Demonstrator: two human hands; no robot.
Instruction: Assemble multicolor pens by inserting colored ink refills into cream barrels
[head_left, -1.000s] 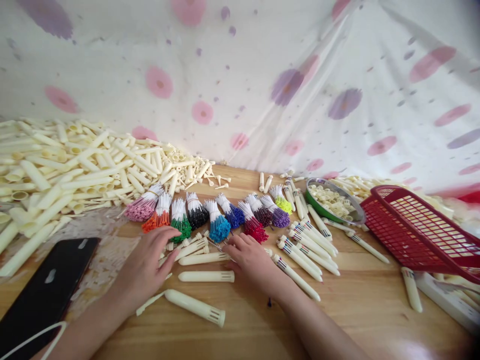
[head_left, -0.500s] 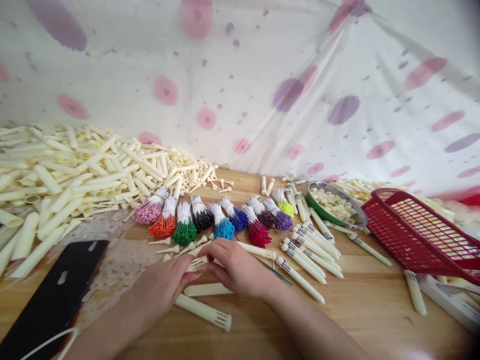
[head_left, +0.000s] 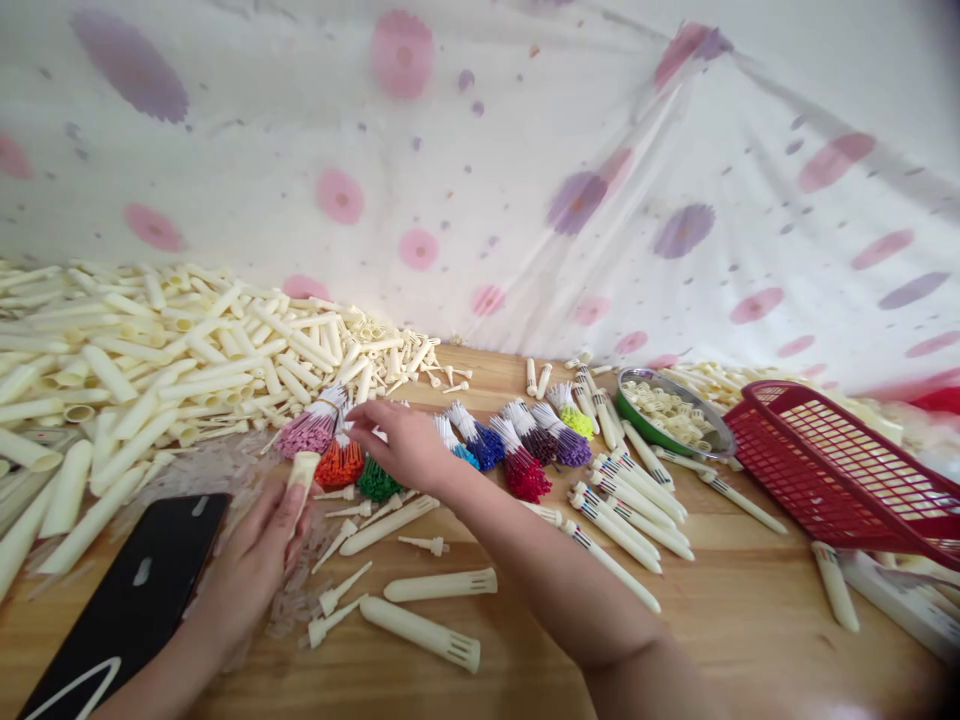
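Observation:
My left hand (head_left: pixel 262 540) is closed around a cream pen barrel (head_left: pixel 303 468), its end tilted up. My right hand (head_left: pixel 401 445) is over the refill bundles, thumb and fingertips slightly apart beside the white tips of the orange refills (head_left: pixel 339 463). Beneath it, the green refills (head_left: pixel 377 482) and the black bundle are partly or wholly covered. Pink refills (head_left: pixel 304 435) lie just left of the orange ones. Nearer me are two slotted pen barrels (head_left: pixel 424 632), another barrel (head_left: pixel 390 525) and several small cream plugs with thin stems (head_left: pixel 343 588).
A heap of cream barrels (head_left: pixel 150 350) fills the back left, near a black phone (head_left: pixel 131 600). Rows of pens with coloured slots (head_left: pixel 619 525) lie right of centre. Beyond them are a green-sided bowl (head_left: pixel 667 415) of small cream parts and a red basket (head_left: pixel 840 465).
Both hands met over the small parts, then separated. My left hand moved left with a barrel raised in it; my right moved up and left to the bundles. The view shifted slightly.

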